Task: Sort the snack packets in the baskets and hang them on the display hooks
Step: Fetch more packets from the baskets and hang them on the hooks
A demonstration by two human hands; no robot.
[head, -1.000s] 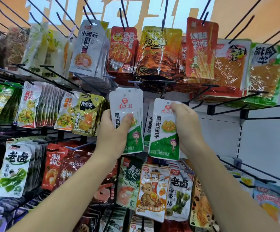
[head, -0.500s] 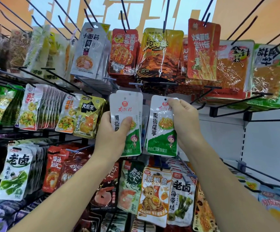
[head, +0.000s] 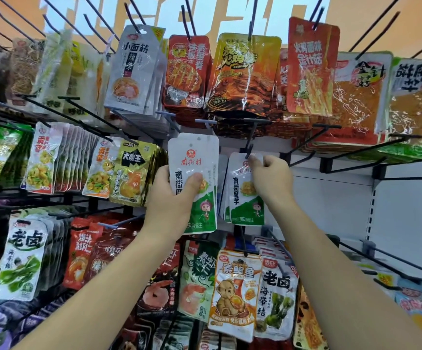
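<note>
Head view: since half a second ago the right hand [head: 273, 180] has slid from the packet's side up to its top edge. The white-and-green packet [head: 242, 195] has risen, so its top now meets the tip of a black hook [head: 251, 140] at the middle of the display rack [head: 331, 198]. Thumb and fingertips pinch that top edge just beside the hook. The left hand [head: 172, 205] stays just to the left, fingers curled round a small stack of matching packets [head: 194, 157], thumb pressed across the front one.
</note>
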